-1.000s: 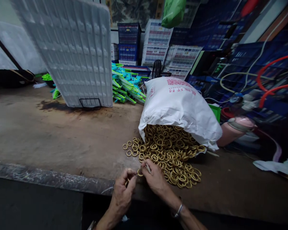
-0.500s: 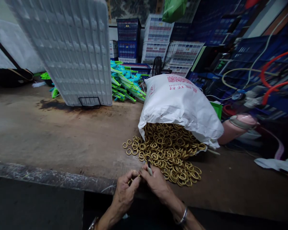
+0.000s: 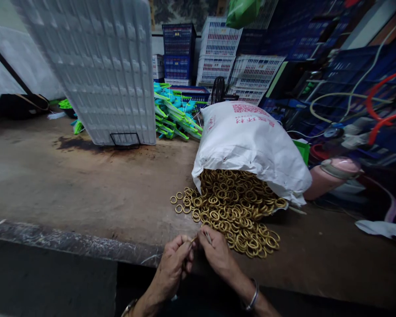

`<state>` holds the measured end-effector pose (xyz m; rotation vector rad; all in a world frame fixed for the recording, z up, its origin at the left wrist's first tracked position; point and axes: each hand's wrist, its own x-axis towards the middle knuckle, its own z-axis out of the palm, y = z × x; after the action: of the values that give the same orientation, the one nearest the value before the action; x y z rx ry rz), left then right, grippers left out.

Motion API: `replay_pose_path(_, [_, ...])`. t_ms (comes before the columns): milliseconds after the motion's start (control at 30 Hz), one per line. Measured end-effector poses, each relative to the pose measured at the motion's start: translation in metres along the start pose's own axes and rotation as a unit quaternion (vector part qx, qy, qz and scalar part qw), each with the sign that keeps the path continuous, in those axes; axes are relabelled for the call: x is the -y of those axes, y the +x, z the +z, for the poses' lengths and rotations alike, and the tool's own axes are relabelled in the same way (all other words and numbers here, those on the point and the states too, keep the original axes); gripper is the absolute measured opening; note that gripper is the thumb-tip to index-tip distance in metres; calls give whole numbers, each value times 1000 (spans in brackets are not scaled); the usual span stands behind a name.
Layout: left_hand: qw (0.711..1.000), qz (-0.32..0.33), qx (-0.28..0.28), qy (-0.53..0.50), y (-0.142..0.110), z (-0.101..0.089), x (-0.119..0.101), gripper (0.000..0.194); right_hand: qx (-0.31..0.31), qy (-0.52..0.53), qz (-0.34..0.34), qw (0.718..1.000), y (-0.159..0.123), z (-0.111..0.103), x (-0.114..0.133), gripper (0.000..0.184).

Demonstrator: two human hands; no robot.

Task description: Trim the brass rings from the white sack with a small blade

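Over the table's front edge, my left hand (image 3: 174,264) is closed, pinching a brass-coloured ring (image 3: 193,240) between thumb and fingers; only a bit of the ring shows. My right hand (image 3: 216,252) is closed close beside it, around a slim, greyish, blade-like tool (image 3: 208,237) mostly covered by the fingers. Whether its working end touches the ring, I cannot tell. Just beyond my right hand spreads a heap of brass-coloured rings (image 3: 240,220). They spill from the mouth of a white woven sack (image 3: 251,136) lying on its side with red print.
A tall ribbed translucent panel (image 3: 119,79) stands in a black wire holder on the wooden table (image 3: 86,189). Behind it lie green and blue plastic pieces (image 3: 174,114). Stacked crates (image 3: 218,48) fill the back. A pink bottle (image 3: 331,176) and orange hose (image 3: 371,105) are at right.
The tool in my right hand has tilted and shows less. My left fingers have shifted around the ring, which now points toward my right hand. The view has shifted slightly.
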<state>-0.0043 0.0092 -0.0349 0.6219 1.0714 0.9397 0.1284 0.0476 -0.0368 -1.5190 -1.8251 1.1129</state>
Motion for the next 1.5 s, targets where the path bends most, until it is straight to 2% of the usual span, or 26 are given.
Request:
replay_pose_path(100, [1000,15,-12,4,0,1,-1,32,19,-117,-59,991,-7,1,-3,16])
replay_pose_path(167, [999,20,-22,17,0,2,-2,34,38,-163,-77,983,-11,2,-3,21])
replay_pose_path(467, [993,74,-47,81,-1,0,-3,39,79,-269,-61,958,-13,4,5,35])
replay_pose_path(567, [997,54,-29,44,-9,-4,-3,36,71,-295,-53,951,-10,5,4,31])
replay_pose_path(667, [999,34,17,1,-22,-5,-5,32,50,-333,-18,942,-1,5,6,27])
replay_pose_path(733, [999,17,34,-32,-27,-6,-7,32,36,-345,-19,938,5,4,11,28])
replay_pose_path(867, [996,10,7,-89,-24,-13,-9,33,23,-351,-74,933,21,7,26,33])
replay_pose_path(933, [996,18,15,-88,-19,-18,-9,35,16,-370,-95,924,31,11,32,38])
replay_pose_path(1033, [994,25,10,-105,-16,-24,-8,33,4,-401,-103,910,49,18,40,43])
replay_pose_path(1167, [986,25,-12,-166,-17,-26,-11,28,25,-417,-88,904,67,22,46,29])
replay_pose_path(1333, [978,-18,-14,-207,-14,-33,-13,30,12,-428,-84,900,75,23,46,24])
replay_pose_path(1500, [965,-47,-16,-256,-5,-38,-13,36,-9,-406,-104,908,71,25,42,27])
